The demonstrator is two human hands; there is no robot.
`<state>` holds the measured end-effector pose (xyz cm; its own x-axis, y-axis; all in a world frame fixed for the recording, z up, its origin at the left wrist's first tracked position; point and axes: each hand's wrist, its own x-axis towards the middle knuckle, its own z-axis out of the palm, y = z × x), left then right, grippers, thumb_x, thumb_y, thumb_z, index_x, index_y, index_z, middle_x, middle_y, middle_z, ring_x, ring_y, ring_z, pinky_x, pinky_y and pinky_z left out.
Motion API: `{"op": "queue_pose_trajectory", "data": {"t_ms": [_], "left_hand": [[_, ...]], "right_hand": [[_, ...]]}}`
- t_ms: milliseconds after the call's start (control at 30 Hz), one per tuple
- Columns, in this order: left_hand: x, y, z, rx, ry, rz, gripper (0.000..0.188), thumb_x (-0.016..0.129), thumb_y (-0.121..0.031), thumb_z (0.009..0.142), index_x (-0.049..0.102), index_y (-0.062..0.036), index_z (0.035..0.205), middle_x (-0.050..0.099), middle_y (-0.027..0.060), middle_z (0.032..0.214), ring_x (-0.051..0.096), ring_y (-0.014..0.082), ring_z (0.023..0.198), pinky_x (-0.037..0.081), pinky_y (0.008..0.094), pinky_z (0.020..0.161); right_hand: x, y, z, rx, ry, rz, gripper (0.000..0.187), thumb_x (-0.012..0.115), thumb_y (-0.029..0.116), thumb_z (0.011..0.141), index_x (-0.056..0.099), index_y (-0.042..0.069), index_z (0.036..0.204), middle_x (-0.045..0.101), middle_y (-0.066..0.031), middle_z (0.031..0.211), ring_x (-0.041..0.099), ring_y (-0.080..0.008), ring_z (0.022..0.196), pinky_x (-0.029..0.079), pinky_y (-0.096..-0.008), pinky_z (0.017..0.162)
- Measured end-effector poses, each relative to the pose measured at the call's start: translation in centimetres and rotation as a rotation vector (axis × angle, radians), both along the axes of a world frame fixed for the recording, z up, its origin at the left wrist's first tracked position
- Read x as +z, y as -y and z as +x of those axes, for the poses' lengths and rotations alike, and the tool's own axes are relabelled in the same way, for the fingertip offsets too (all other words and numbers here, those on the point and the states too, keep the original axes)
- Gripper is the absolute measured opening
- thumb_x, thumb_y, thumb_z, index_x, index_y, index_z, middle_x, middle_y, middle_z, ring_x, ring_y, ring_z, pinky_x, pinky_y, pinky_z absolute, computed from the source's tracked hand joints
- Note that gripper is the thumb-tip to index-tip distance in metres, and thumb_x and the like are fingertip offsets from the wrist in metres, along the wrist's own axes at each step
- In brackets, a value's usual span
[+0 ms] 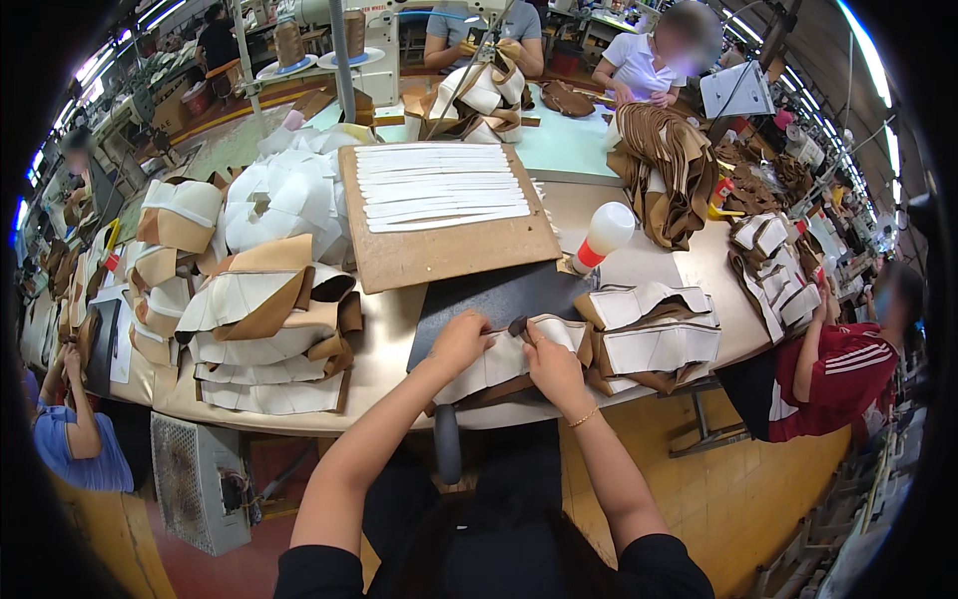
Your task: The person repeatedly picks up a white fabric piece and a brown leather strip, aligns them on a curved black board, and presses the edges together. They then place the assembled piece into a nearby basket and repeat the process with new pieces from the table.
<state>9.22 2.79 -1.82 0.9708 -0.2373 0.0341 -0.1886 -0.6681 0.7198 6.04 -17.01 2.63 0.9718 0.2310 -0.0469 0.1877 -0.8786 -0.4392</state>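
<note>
To the left of the brown board (449, 262), close by, is a tall pile of white and tan pieces (269, 349). They sit one on top of another, maybe to save room and be easy to reach. On the board, thin white strips (439, 185) lie side by side, perhaps so each can be picked up alone.

Just below the board is a flat black mat (444, 311), which may give a firm place to work. The left hand (461, 339) is below the board too, with its fingers pinched on the top edge of a white and brown piece (479, 371), likely to keep it from sliding. A small dark knob (517, 325) shows between the two hands. The right hand (554, 364) is at the same edge, a little apart from the left. I cannot tell if its fingers close on the piece or the knob.

Right of the board, near its corner, a white bottle with a red band (604, 237) leans. Lower down on the board's right are more white and brown pieces (659, 337), stacked neatly, maybe to stay flat.
</note>
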Motion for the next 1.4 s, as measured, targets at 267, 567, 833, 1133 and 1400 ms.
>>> {"op": "queue_pose_trajectory", "data": {"t_ms": [267, 567, 833, 1133, 1400], "left_hand": [[-1.6, -0.3, -2.1, -0.05, 0.51, 0.335, 0.016, 0.065, -0.019, 0.087, 0.072, -0.006, 0.08, 0.06, 0.0073, 0.086, 0.061, 0.0254, 0.083, 0.047, 0.0398, 0.073], [-1.5, 0.3, -3.6, 0.024, 0.616, 0.442, 0.015, 0.065, -0.021, 0.087, 0.073, -0.0093, 0.091, 0.06, 0.0058, 0.089, 0.059, 0.0247, 0.084, 0.046, 0.0379, 0.074], [-0.7, -2.2, -3.9, -0.02, 0.221, 0.179, 0.024, 0.07, -0.017, 0.081, 0.073, -0.0058, 0.102, 0.06, 0.0114, 0.098, 0.059, 0.0305, 0.097, 0.048, 0.042, 0.085], [-0.6, -2.8, -4.7, 0.067, 0.206, 0.076, 0.021, 0.072, -0.016, 0.08, 0.074, -0.0051, 0.097, 0.064, 0.0129, 0.095, 0.061, 0.033, 0.094, 0.05, 0.0403, 0.084], [-1.1, -2.4, -6.7, 0.076, 0.376, 0.283, 0.021, 0.069, -0.02, 0.084, 0.074, -0.0083, 0.1, 0.062, 0.0099, 0.095, 0.059, 0.0287, 0.093, 0.046, 0.039, 0.081]], "right_hand": [[-0.4, -0.9, 1.2, -0.015, 0.263, 0.234, 0.043, 0.054, 0.023, 0.098, 0.053, 0.01, 0.139, 0.067, -0.0222, 0.084, 0.065, -0.0406, 0.078, 0.051, -0.0501, 0.069], [1.2, -2.5, -0.2, -0.005, 0.352, 0.221, 0.047, 0.055, 0.024, 0.096, 0.05, 0.017, 0.142, 0.068, -0.0182, 0.085, 0.066, -0.0383, 0.074, 0.053, -0.048, 0.067], [1.2, -2.4, 0.3, 0.129, 0.192, 0.066, 0.049, 0.054, 0.023, 0.097, 0.047, 0.015, 0.144, 0.068, -0.0189, 0.085, 0.067, -0.0379, 0.077, 0.053, -0.0487, 0.067], [0.5, -3.4, -1.3, 0.101, 0.029, 0.037, 0.044, 0.054, 0.024, 0.097, 0.053, 0.01, 0.139, 0.067, -0.025, 0.087, 0.066, -0.0424, 0.079, 0.051, -0.0505, 0.072], [0.1, -5.0, -3.2, 0.045, 0.167, 0.219, 0.049, 0.054, 0.022, 0.097, 0.045, 0.013, 0.145, 0.068, -0.0214, 0.094, 0.067, -0.0412, 0.083, 0.052, -0.05, 0.072]]}}
